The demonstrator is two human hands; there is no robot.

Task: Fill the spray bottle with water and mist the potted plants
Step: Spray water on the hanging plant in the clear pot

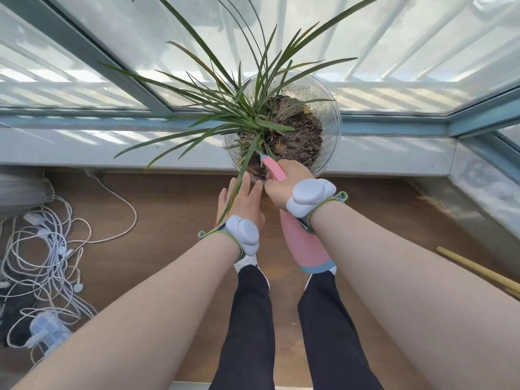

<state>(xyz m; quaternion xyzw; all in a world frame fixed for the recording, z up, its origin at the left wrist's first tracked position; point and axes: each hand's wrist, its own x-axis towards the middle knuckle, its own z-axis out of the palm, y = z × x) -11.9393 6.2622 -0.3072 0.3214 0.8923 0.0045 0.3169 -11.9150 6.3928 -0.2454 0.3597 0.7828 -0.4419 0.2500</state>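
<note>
Head view, from the left: a tangle of white cables [47, 257] lies on the wooden floor [168, 220] at the far left, with a pale blue plastic object [46, 330] among them near the bottom edge. Above the floor runs a white windowsill [84, 147] under the glazed window frame [157, 99].

Moving toward the middle, the left hand [240, 199] is spread open with its fingers apart and extended, holding nothing; one long drooping leaf of the plant crosses over the back of it. A grey wrist device [243, 235] on a green-edged strap sits on the left wrist.

The potted plant [247, 108] stands on the windowsill at centre, its narrow green leaves fanning out to the left and upward. It grows from dark soil [298, 130] in a clear round pot [332, 108] whose near edge overhangs the sill's front.

Just right of the left hand, the right hand [284, 184] is closed around the neck of the pink spray bottle [305, 246]. The bottle's pink head, tipped with a blue nozzle, points into the base of the plant just above the pot's near rim, and its body with a blue base band hangs down toward the person's legs. A matching device is strapped to the right wrist.

At the far right, a pale yellow stick [478, 270] lies slanted on the floor.
</note>
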